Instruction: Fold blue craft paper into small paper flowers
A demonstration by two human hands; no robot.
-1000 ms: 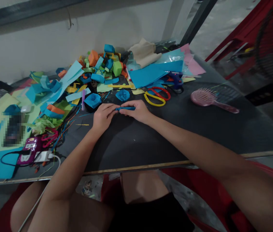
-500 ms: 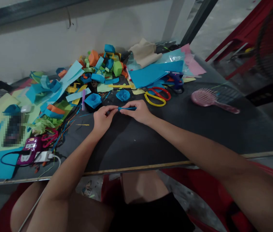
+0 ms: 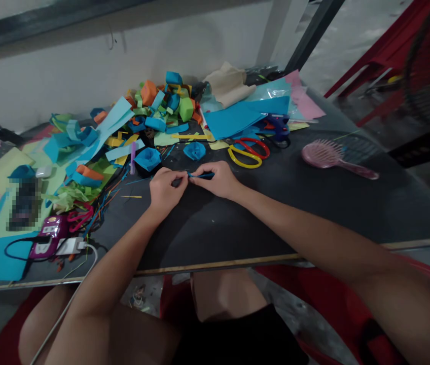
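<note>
Both hands meet over the dark table, pinching one narrow blue paper strip (image 3: 208,176). My left hand (image 3: 166,191) is closed at the strip's left end, thumb against forefinger. My right hand (image 3: 219,178) is closed on it from the other side, and part of the strip shows between its fingers and palm. Fingertips hide where the two grips meet. Just beyond the hands lie a folded blue paper flower (image 3: 194,151) and a larger blue paper flower (image 3: 148,159) by a purple stick (image 3: 133,157).
Scissors (image 3: 246,157) with red and yellow handles lie behind my right hand. A pink hairbrush (image 3: 323,153) rests farther right. Folded coloured paper pieces (image 3: 162,106) pile up against the wall. On the left are paper sheets, thin strips and a purple device (image 3: 52,234) with a white cable.
The hands stay together on the blue strip, with a slight shift of the left fingers. The whole view has moved a little; nothing else visibly differs.
</note>
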